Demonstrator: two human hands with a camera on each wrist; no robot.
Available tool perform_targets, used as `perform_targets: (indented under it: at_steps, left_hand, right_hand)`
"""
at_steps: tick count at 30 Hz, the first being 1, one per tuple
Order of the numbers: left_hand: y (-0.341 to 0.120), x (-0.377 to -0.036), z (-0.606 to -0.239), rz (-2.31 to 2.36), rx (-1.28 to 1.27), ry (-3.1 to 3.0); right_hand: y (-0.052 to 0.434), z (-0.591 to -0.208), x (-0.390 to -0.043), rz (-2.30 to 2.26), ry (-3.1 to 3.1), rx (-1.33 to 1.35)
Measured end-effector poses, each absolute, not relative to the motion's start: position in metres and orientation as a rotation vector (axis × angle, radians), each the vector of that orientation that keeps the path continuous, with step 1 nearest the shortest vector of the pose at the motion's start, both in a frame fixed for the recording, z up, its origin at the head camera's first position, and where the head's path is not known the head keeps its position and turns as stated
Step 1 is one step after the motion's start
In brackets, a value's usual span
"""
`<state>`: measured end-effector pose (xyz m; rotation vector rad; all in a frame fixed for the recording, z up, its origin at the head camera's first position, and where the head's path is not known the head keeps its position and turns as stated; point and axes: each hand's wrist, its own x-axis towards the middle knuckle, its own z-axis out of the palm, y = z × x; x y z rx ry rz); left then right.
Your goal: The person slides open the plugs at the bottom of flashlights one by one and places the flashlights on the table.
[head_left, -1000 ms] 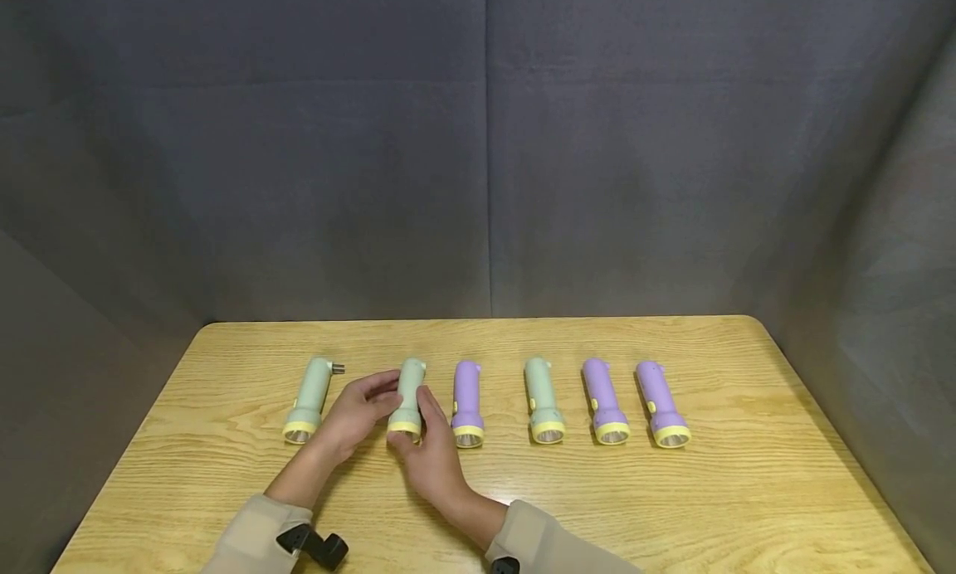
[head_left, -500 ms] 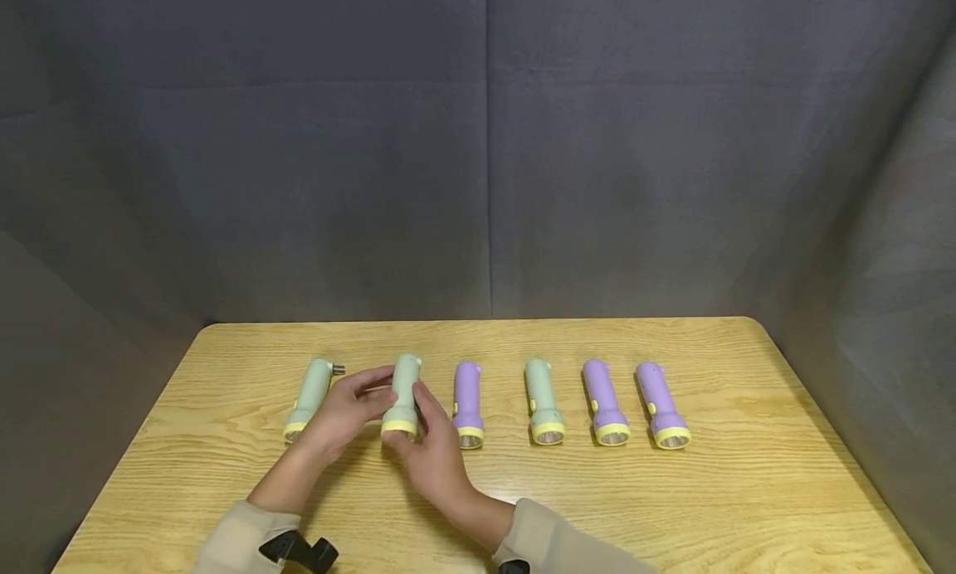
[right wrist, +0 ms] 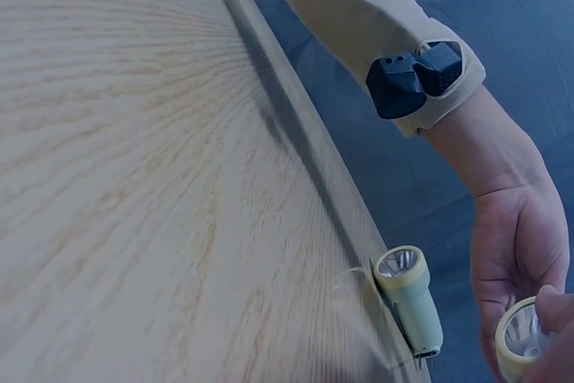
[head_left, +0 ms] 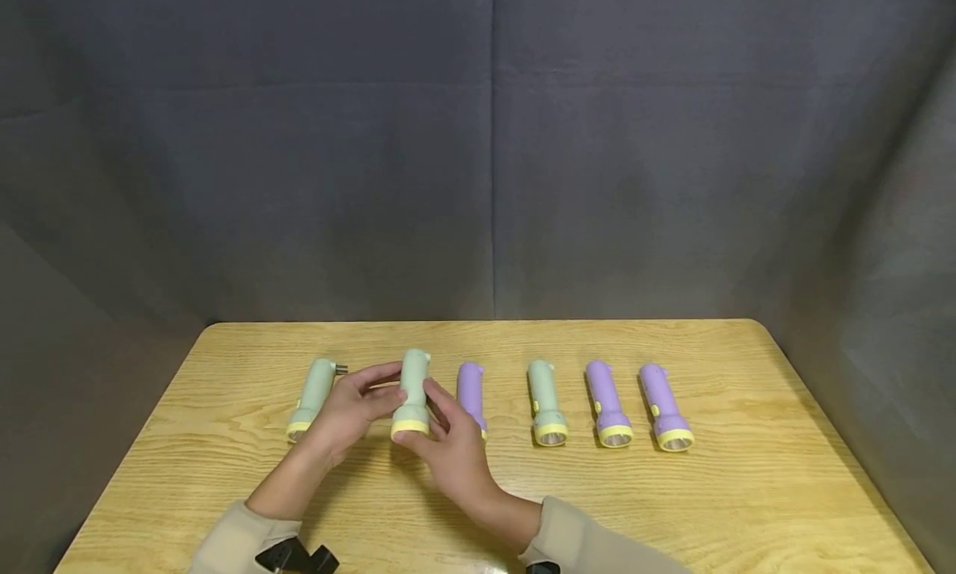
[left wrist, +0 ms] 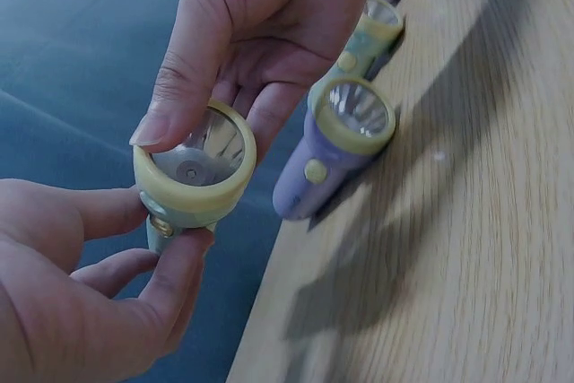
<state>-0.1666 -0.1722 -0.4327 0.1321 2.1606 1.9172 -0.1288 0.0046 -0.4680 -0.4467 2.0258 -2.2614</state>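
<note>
Left wrist view shows the grip closest: the left hand point(left wrist: 81, 302) curls its fingers and thumb around the body of a pale green flashlight point(left wrist: 193, 177), while the right hand point(left wrist: 260, 24) pinches that flashlight's yellow head ring from above, thumb on the rim and fingers behind it. The lens and reflector face the camera. From the head view, the same green flashlight point(head_left: 413, 400) is lifted just off the wooden table point(head_left: 747, 491), held between the left hand point(head_left: 351, 412) and the right hand point(head_left: 451, 449), second from the left in a row. Just to its left lies another green flashlight point(head_left: 312, 398) on the table; just to its right lies a purple flashlight point(head_left: 470, 389), partly hidden by the right hand. Farther right in the row are a third green flashlight point(head_left: 545, 401) and two more purple ones point(head_left: 607, 404) point(head_left: 665, 408), all with yellow heads toward the person. A dark grey cloth backdrop point(head_left: 478, 143) stands behind the table.
</note>
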Motion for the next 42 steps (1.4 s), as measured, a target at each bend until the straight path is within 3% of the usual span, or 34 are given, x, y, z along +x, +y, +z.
perform_targets:
  at_steps: [21, 42]
  left_hand:
    - [-0.128, -0.143, -0.417, 1.996, 0.13, 2.207]
    - [-0.075, -0.136, -0.42, 2.031, 0.264, 2.143]
  right_hand:
    - [0.049, -0.45, -0.107, -2.234, 2.066, -0.494]
    - [0.105, -0.452, -0.096, -2.164, 2.235, -0.367]
